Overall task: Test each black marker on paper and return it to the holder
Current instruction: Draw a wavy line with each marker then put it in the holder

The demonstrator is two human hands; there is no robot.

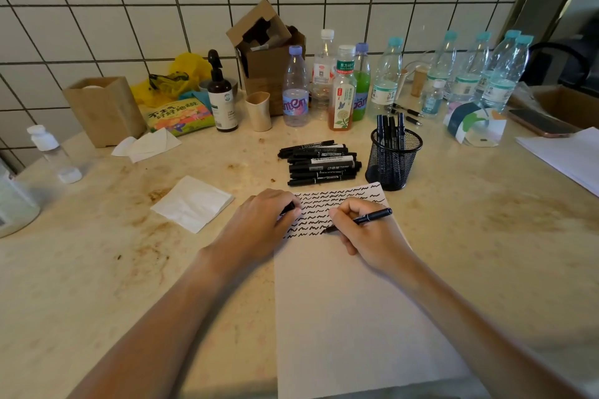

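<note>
A white sheet of paper [350, 301] lies on the counter in front of me, its top part covered with rows of black squiggles. My right hand [366, 233] grips a black marker [372, 216] with its tip down on the paper at the end of the lowest row. My left hand [259, 220] rests on the paper's left edge and holds a small black object, probably the marker's cap [287, 208]. A pile of several black markers [319, 162] lies behind the paper. To its right stands a black mesh holder [393, 160] with several markers upright in it.
A folded napkin [193, 202] lies left of the paper. Along the tiled wall stand several bottles [342, 87], a cardboard box [269, 52], a cup [258, 111] and a brown paper box [103, 110]. A phone [539, 122] and white sheets [567, 155] lie at the right.
</note>
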